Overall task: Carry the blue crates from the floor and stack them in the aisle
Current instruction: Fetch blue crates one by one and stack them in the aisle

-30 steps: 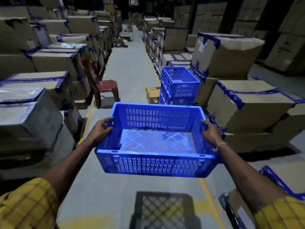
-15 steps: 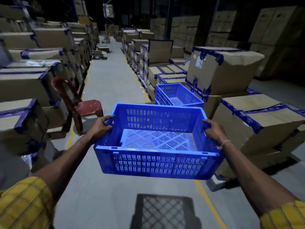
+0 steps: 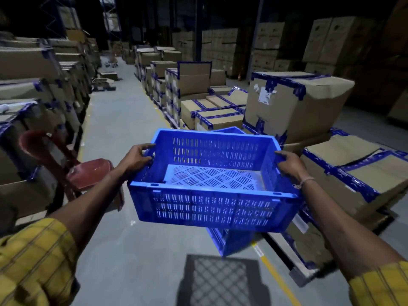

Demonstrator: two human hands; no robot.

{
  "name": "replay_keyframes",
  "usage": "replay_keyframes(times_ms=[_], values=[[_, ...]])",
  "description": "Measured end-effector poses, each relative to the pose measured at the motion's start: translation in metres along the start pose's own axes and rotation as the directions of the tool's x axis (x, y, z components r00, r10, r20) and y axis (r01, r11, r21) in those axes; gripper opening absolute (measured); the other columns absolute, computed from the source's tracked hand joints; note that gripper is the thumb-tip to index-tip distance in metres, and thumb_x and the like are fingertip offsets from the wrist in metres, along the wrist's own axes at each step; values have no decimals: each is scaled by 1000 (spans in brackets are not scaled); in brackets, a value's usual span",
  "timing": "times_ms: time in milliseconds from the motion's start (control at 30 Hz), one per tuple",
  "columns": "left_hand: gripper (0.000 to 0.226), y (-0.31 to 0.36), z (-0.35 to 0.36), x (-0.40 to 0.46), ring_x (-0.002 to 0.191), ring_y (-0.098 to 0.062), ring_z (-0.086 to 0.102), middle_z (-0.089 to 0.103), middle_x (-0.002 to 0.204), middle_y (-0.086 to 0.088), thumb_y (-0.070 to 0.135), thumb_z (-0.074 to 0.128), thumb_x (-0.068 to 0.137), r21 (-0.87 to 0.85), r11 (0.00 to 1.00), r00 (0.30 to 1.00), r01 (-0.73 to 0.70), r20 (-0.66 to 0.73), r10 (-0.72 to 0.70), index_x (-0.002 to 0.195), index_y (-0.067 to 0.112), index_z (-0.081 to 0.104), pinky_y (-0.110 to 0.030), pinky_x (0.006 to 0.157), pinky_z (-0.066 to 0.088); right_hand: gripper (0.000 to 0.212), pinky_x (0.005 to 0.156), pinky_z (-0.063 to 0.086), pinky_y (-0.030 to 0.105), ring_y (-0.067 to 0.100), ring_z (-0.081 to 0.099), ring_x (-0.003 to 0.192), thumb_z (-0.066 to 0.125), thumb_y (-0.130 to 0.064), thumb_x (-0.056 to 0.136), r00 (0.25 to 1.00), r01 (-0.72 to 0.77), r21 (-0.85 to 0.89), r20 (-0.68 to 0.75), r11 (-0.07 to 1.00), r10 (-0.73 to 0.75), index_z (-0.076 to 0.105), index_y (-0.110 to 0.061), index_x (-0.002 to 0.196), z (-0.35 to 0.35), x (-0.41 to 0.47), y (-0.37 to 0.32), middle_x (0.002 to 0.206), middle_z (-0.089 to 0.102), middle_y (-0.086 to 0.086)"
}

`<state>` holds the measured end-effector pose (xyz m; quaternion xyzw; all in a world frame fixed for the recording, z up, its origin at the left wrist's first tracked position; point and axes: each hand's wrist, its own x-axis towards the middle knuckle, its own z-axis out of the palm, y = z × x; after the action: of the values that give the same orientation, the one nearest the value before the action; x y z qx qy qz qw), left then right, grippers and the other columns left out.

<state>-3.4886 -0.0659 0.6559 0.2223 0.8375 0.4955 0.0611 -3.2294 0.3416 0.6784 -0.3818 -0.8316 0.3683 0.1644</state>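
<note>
Both hands, left hand (image 3: 137, 157) and right hand (image 3: 289, 165), grip the blue crate (image 3: 212, 196) by its side rims. It hangs above the stacked crates (image 3: 229, 241), beside taped boxes (image 3: 291, 102).

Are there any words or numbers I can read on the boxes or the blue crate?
No words or numbers can be read.
White label on the big cardboard box: it has print, but too small and blurred to read.
Pale sticker on the low box behind the carried blue crate: blurred, unreadable.
Dark marks on the far stacked cartons: too dim and small to read.
The blue crate itself: no writing visible.
</note>
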Motion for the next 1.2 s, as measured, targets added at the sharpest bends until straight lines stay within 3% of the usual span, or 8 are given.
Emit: replay_keyframes(times_ms=[167,267,433,533,700,833,1000,1200], values=[[57,-8,6,108,52,-3,64,72,66,8,-12,56,91,-13,999,998,-31,50,32,143,12,54,-21,57,56,54,51,42,27,22,58,65,48,-1,92,997,-51,34,-63,998,53,53,-24,141,24,63,-23,105,64,15],[56,-8,10,165,51,-2,64,72,61,9,-12,56,92,-35,997,994,-66,80,69,141,14,55,-19,56,56,54,49,39,26,21,55,62,47,-1,93,993,-65,49,-99,997,69,52,-23,141,32,93,-38,105,65,17],[52,-10,28,255,49,-2,61,69,83,-20,-11,56,93,-42,992,981,-121,145,126,141,11,56,-19,55,54,56,49,39,25,17,54,59,49,-1,89,973,-128,78,-183,989,141,55,-24,140,42,134,-52,105,67,15],[53,-13,38,308,54,-6,62,69,85,-21,-10,57,93,-48,985,966,-163,197,170,141,13,55,-22,57,54,54,49,40,26,18,57,59,52,-4,89,956,-174,70,-226,982,185,56,-26,139,49,160,-60,108,68,13],[53,-22,64,407,65,-9,70,72,76,-2,-8,55,95,-120,964,919,-236,296,261,135,26,55,-23,61,57,60,56,47,29,22,60,62,49,1,84,916,-232,84,-317,969,247,56,-24,138,75,196,-70,107,68,13],[54,-24,80,481,45,4,56,62,50,15,-13,51,95,-147,949,878,-280,359,315,135,22,51,-12,48,46,58,59,50,30,24,64,66,51,-1,84,870,-288,76,-395,955,294,58,-25,136,98,225,-80,105,70,13],[48,-30,102,582,67,-11,65,74,83,-12,-2,56,98,-150,936,796,-318,495,349,143,16,53,-39,78,59,54,46,42,24,20,60,59,52,-4,88,794,-380,72,-486,922,365,56,-24,139,124,249,-101,107,70,15],[44,-22,140,650,55,1,59,67,85,-5,0,57,98,-215,890,707,-403,544,451,139,16,56,-29,71,51,53,53,45,27,22,59,57,55,-6,88,694,-436,120,-586,892,418,58,-25,138,149,268,-103,98,70,15]])
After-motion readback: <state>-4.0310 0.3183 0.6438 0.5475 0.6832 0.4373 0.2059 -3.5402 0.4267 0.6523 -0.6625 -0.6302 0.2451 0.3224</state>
